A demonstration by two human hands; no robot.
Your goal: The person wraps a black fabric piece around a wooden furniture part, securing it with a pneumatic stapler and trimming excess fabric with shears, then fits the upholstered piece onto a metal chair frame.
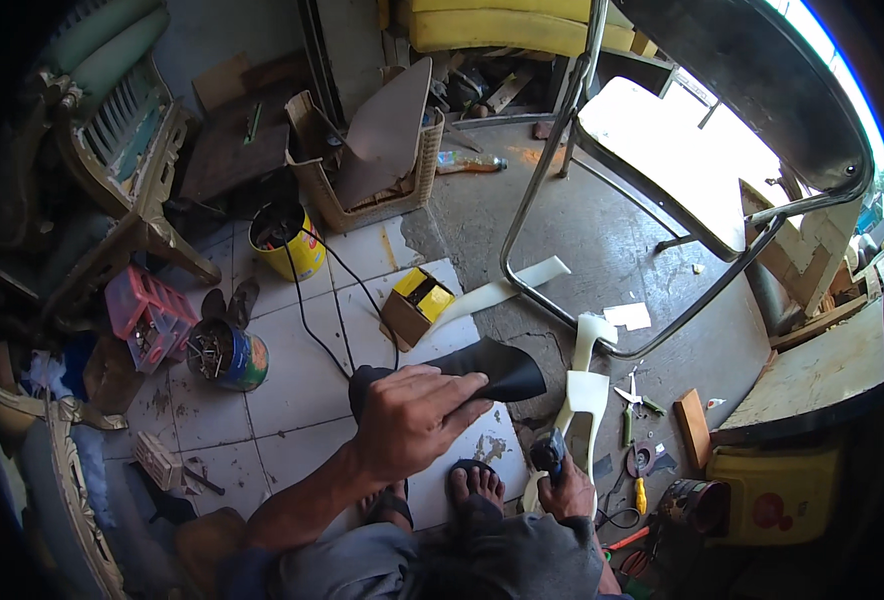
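My left hand (417, 420) is closed on a piece of black sheet material (502, 370), which stretches out to the right of my fingers over the tiled floor. My right hand (567, 490), lower right, grips a black-and-blue handheld tool (547, 452) whose full shape is hidden. Beside it lie strips of white foam (587, 390). A small yellow-and-brown box (417, 305) sits on the tiles above the sheet, next to another long white strip (542, 275). My sandalled feet (472, 482) show below the left hand.
A metal-framed chair (662, 160) stands upper right. Pliers (627, 420), a wooden block (692, 425) and a yellow plastic container (782, 480) lie right. Left are a carved chair (122, 140), a yellow bucket (297, 260), a hardware tin (242, 365) and a pink organizer (137, 305). A wicker basket (382, 200) stands behind.
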